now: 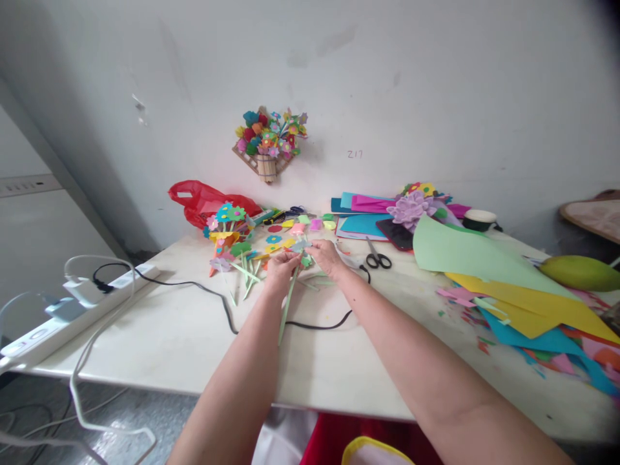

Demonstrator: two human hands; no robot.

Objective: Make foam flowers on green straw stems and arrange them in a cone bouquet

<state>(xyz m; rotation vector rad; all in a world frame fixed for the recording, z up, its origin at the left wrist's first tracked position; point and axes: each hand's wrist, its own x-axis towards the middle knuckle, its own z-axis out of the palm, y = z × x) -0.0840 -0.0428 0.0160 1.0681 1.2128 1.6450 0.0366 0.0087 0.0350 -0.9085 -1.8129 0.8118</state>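
Note:
My left hand (283, 266) is closed on a long pale green strip (287, 309), which hangs down toward the table's front. Close beside it, my right hand (324, 253) pinches a small grey-blue piece (300, 246) at its fingertips. The two hands nearly meet, and their fingertips partly hide what is between them. More pale green strips (248, 274) lie to the left of my left hand. Behind the hands are a blue paper flower (274, 239) and small colored pieces. Black-handled scissors (378, 259) rest to the right of my right hand.
Foam sheets (489, 258) and scraps cover the table's (339, 374) right side. A black cable (220, 296) runs behind my forearms from a white power strip (80, 310). At the back left are paper flowers (231, 216) and a red bag (201, 203).

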